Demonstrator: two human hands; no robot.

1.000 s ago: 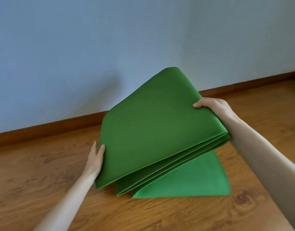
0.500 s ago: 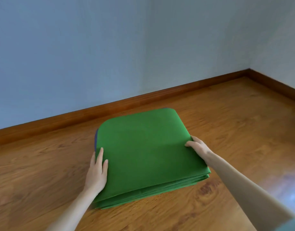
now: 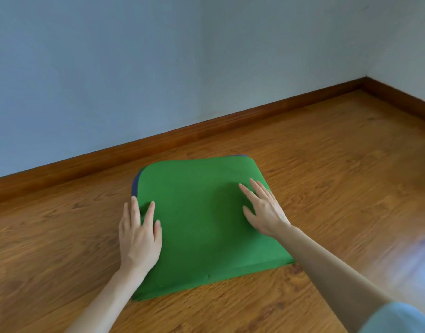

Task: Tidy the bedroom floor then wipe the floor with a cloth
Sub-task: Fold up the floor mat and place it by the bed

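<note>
Both hands now lie flat, fingers straight: left hand [image 3: 139, 239] and right hand [image 3: 264, 212] press the folded green mat [image 3: 202, 224]; floor [image 3: 62, 224] wiping seems not yet begun.

I am looking down at a wooden floor [image 3: 327, 164] with warm brown grain. A dark wooden skirting board [image 3: 206, 127] runs from nine o'clock up toward two o'clock, under a pale blue-grey wall [image 3: 158, 56]. The corner sits at two o'clock. A glare patch [image 3: 420, 265] shines at four o'clock.
</note>
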